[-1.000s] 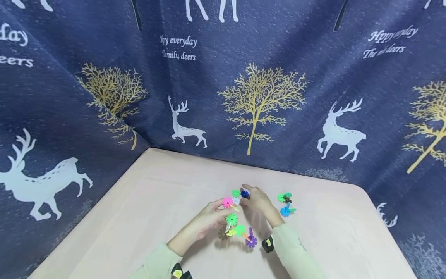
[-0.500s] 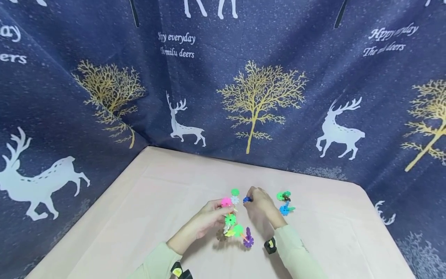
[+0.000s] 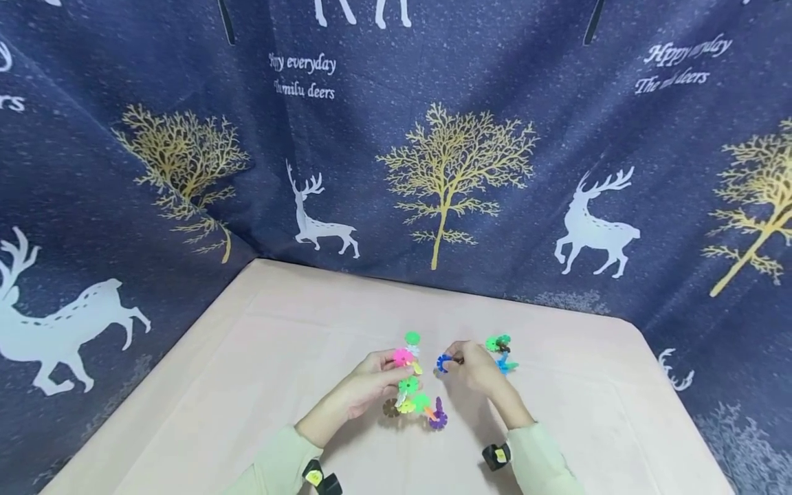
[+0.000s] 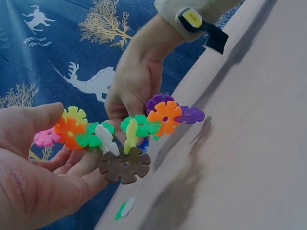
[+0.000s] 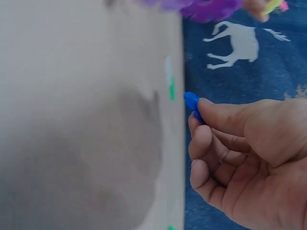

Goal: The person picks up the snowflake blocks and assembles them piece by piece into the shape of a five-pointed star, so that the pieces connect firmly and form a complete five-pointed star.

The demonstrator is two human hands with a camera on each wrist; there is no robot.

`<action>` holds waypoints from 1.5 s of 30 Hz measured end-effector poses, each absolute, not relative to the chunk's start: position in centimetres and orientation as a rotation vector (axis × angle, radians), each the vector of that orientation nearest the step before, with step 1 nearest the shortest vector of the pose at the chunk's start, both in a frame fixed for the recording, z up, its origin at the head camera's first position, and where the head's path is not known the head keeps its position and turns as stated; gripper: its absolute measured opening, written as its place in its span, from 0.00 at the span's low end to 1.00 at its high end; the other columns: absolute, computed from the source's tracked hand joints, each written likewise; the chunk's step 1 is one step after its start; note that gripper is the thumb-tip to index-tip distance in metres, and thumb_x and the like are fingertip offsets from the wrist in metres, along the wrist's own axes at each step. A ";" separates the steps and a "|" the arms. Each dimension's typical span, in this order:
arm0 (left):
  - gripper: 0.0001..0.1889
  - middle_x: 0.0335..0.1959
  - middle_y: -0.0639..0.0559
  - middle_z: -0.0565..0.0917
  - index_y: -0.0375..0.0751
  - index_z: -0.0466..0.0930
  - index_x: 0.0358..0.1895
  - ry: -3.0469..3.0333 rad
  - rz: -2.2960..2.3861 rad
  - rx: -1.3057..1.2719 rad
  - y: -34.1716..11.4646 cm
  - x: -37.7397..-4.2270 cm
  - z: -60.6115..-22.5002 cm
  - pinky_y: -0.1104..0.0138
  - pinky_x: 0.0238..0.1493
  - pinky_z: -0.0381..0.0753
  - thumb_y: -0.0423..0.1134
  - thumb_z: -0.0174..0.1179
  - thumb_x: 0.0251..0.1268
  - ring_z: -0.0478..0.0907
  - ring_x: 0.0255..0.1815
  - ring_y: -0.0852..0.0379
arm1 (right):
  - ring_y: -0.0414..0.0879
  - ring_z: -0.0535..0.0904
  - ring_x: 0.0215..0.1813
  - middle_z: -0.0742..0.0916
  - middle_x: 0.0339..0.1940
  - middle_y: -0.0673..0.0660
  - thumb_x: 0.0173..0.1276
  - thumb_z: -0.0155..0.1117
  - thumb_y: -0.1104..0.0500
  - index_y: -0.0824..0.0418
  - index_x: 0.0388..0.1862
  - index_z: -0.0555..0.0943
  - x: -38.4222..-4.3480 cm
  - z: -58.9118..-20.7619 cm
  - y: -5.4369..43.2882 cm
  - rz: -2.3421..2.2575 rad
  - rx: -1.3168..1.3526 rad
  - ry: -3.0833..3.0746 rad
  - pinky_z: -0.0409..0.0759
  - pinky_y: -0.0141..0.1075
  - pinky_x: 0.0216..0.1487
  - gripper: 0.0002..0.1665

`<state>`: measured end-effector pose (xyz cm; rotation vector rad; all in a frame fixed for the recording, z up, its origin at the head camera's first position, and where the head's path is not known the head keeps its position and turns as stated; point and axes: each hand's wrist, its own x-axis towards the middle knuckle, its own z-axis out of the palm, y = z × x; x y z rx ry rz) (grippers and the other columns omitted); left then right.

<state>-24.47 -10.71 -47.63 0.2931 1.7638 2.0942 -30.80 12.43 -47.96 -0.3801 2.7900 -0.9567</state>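
In the head view my left hand (image 3: 365, 383) grips a chain of slotted plastic snowflake discs by its pink and yellow end. The left wrist view shows the chain's brown disc (image 4: 124, 167), orange disc (image 4: 165, 120) and purple disc (image 4: 192, 115) sticking out past the fingers, over the tabletop. To the right of the chain, my right hand (image 3: 479, 370) pinches a single blue snowflake disc (image 3: 441, 364) between thumb and index finger. The right wrist view has this blue disc (image 5: 191, 101) nearly edge-on, its lower part hidden by the fingertips. It is apart from the chain.
Beyond the left hand, a green disc (image 3: 412, 337) lies with a white one on the pink-covered table (image 3: 297, 330). Behind the right hand lies a joined cluster with a green disc (image 3: 491, 343), brown and blue pieces. A dark blue printed curtain (image 3: 346, 151) stands along the table's far and left sides.
My right hand has taken the blue disc from beside the green and white discs and drawn it nearer and to the right. The left hand keeps its hold on the chain, almost still.
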 end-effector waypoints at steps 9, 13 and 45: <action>0.17 0.42 0.52 0.82 0.26 0.74 0.57 1.803 2.089 0.283 -10.0 -24.5 -47.2 0.68 0.47 0.79 0.33 0.59 0.71 0.79 0.42 0.61 | 0.46 0.81 0.31 0.85 0.29 0.50 0.67 0.68 0.62 0.61 0.36 0.82 -28.7 -45.5 13.3 -1.134 -0.543 2.730 0.80 0.36 0.33 0.03; 0.18 0.44 0.51 0.83 0.25 0.73 0.58 1.818 2.093 0.302 -9.8 -24.7 -47.3 0.64 0.52 0.80 0.33 0.60 0.70 0.80 0.44 0.59 | 0.49 0.83 0.28 0.87 0.29 0.51 0.68 0.67 0.62 0.61 0.36 0.82 -27.8 -44.7 13.6 -1.194 -0.646 2.691 0.79 0.34 0.29 0.03; 0.18 0.41 0.52 0.84 0.28 0.75 0.58 1.797 2.107 0.388 -7.2 -24.9 -46.7 0.60 0.48 0.84 0.33 0.62 0.70 0.83 0.41 0.58 | 0.34 0.71 0.19 0.82 0.18 0.48 0.67 0.68 0.63 0.53 0.28 0.82 -25.1 -42.7 14.3 -1.178 -0.800 2.814 0.69 0.31 0.22 0.09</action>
